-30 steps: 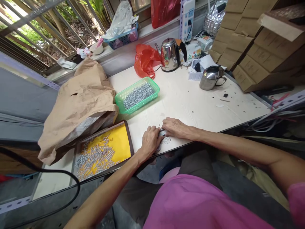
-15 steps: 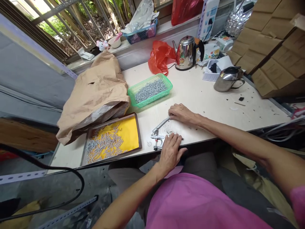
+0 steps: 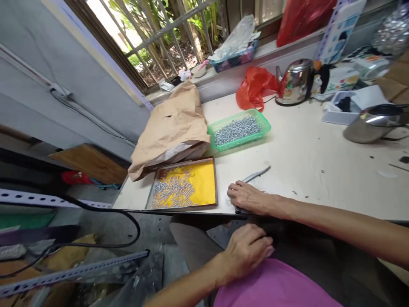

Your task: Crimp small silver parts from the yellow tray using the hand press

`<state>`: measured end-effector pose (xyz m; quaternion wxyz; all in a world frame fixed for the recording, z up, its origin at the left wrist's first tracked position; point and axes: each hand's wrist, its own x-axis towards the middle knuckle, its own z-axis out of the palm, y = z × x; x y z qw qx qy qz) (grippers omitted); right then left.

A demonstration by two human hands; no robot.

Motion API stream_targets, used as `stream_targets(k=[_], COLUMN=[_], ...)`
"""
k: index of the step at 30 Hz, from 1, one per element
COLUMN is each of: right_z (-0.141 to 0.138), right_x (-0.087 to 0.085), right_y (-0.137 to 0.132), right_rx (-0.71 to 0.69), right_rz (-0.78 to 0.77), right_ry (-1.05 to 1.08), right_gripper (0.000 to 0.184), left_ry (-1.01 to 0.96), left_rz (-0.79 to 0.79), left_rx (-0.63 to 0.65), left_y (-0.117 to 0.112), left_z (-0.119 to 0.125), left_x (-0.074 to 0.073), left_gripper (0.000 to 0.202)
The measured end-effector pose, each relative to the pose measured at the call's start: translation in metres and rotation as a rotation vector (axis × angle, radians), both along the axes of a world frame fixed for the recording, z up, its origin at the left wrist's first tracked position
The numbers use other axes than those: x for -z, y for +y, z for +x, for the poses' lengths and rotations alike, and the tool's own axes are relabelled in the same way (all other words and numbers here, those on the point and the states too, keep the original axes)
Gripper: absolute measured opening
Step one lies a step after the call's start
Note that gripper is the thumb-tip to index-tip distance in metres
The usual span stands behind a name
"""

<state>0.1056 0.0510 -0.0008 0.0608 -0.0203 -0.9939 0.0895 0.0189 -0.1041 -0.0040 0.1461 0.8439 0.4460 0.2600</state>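
My right hand [image 3: 247, 198] rests at the front edge of the table, its fingers curled over the head of the metal hand pliers [image 3: 256, 175]. One grey handle sticks out beyond my knuckles; most of the tool is hidden under the hand. Below the table edge, over my lap, my left hand [image 3: 247, 251] is closed with its fingers bent; whether anything is inside cannot be seen. Left of the pliers lies a shallow tray [image 3: 216, 183] with a yellow sheet and many small metal pins [image 3: 174, 189]. Behind it stands a green basket [image 3: 238, 144] full of similar metal pieces.
A brown paper bag [image 3: 175, 121] lies behind the tray. Farther back are a red plastic bag [image 3: 254, 87] and a steel kettle [image 3: 294, 83]. A steel jug [image 3: 372, 125] and a white box [image 3: 338, 117] stand at the right. A black cable [image 3: 136, 234] loops at the lower left.
My left hand has left the pliers and drawn back below the table edge, closing. My right hand has moved from the handle onto the tool's head. The view has swung left.
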Motion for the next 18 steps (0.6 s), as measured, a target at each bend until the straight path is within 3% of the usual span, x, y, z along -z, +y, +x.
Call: stream_targets(k=[3, 6, 8, 11, 14, 16, 18], right_z=[-0.002, -0.007, -0.012, -0.019, -0.018, -0.010, 0.001], right_x=[-0.001, -0.019, -0.039, -0.072, -0.093, -0.097, -0.091], right_y=[0.000, 0.015, 0.038, 0.084, 0.120, 0.126, 0.117], right_rx=[0.043, 0.189, 0.312, 0.502, 0.638, 0.660, 0.640], right_rz=[-0.103, -0.217, -0.226, -0.135, -0.020, -0.013, -0.062], right_ry=[0.106, 0.339, 0.496, 0.599, 0.608, 0.611, 0.597], right_gripper=[0.020, 0.023, 0.023, 0.022, 0.025, 0.026, 0.024], left_ry=[0.082, 0.186, 0.260, 0.403, 0.543, 0.604, 0.648], left_rz=[0.055, 0.079, 0.060, -0.015, -0.099, -0.143, -0.176], left_rx=[-0.319, -0.735, -0.858, -0.930, -0.918, -0.887, -0.866], left_y=[0.003, 0.033, 0.059, 0.093, 0.115, 0.126, 0.134], left_z=[-0.052, -0.119, -0.158, -0.196, -0.209, -0.212, -0.216], left_x=[-0.017, -0.030, -0.033, -0.033, -0.029, -0.026, -0.022], left_gripper=[0.020, 0.024, 0.024, 0.027, 0.027, 0.025, 0.023])
